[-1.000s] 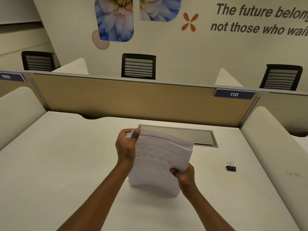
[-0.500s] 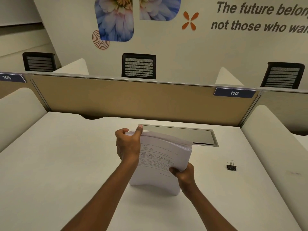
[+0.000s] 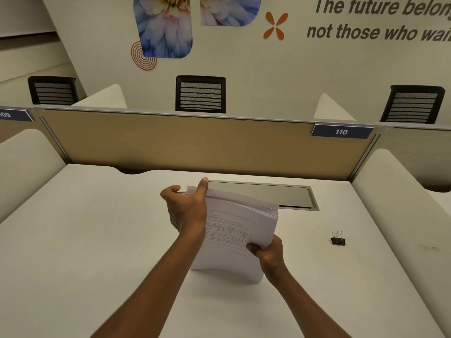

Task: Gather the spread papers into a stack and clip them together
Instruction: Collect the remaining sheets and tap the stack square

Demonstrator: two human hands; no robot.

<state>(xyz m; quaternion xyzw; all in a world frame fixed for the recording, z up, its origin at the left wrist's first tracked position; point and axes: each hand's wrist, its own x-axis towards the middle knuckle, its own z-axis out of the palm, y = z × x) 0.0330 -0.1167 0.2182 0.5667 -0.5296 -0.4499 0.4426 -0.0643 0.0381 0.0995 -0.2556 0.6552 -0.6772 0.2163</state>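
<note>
A person seated at workstation 110 is holding a stack of printed papers (image 3: 240, 231) on end over a white desk (image 3: 85, 240), the bottom edge resting on the desktop and the sheets bowing slightly toward the camera. The left hand (image 3: 186, 211) is gripping the stack's upper left corner, thumb stretched up along the near face and fingers curling behind the top edge. The right hand (image 3: 268, 252) is pinching the lower right edge, thumb pressing on the printed front page and fingers wrapping out of sight behind. The sheets are fanning a little at the upper right corner, where their edges are not lining up flush. The front page is showing lines of text and a small table, too small to read.

A black binder clip (image 3: 338, 240) is lying on the desk well to the right of the stack, its wire handles standing up, touched by neither hand. Just behind the papers, a grey cable-access flap (image 3: 280, 193) is sitting flush in the desktop. A tan partition panel (image 3: 170, 142) is closing off the far edge of the desk, carrying a blue number plate (image 3: 341, 131) reading 110. Three black mesh-backed chairs (image 3: 200, 93) are showing beyond it against a wall with flower graphics.
</note>
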